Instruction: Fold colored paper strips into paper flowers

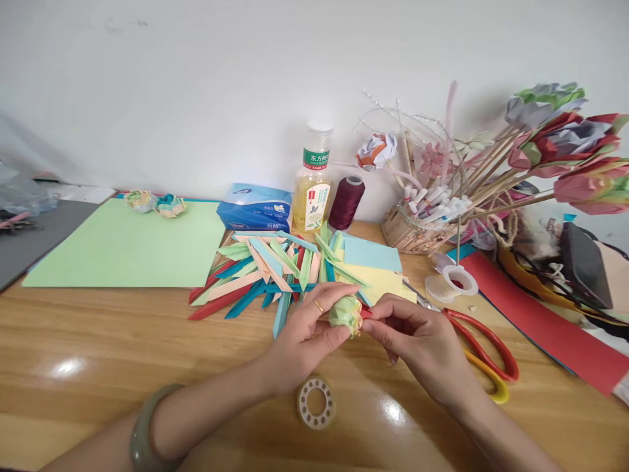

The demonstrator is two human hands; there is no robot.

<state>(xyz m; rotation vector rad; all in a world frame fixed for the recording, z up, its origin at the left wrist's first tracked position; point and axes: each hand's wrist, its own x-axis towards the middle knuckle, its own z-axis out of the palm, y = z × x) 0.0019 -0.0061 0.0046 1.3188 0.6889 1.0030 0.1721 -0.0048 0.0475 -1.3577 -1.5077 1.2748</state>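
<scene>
Plastic-wrapped item [22, 190] blurred at left edge, right fingertips [369, 320] partly hidden

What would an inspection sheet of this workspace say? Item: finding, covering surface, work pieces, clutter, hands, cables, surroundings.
Surface: wood-grain tabletop, patches of glare.
Work pieces: green-and-yellow paper flower, in hand; red paper piece at its right side.
Clutter: folded paper strips heaped, overlapping light-blue sheet; tape roll lying flat; scissors beside right hand.
Hands: left hand holds the flower; right hand pinches the red piece.
Cables: none certain; black cords or straps at far right, type unclear.
Surroundings: white wall behind; tissue pack, bottle, maroon thread spool and marker basket before it.
</scene>
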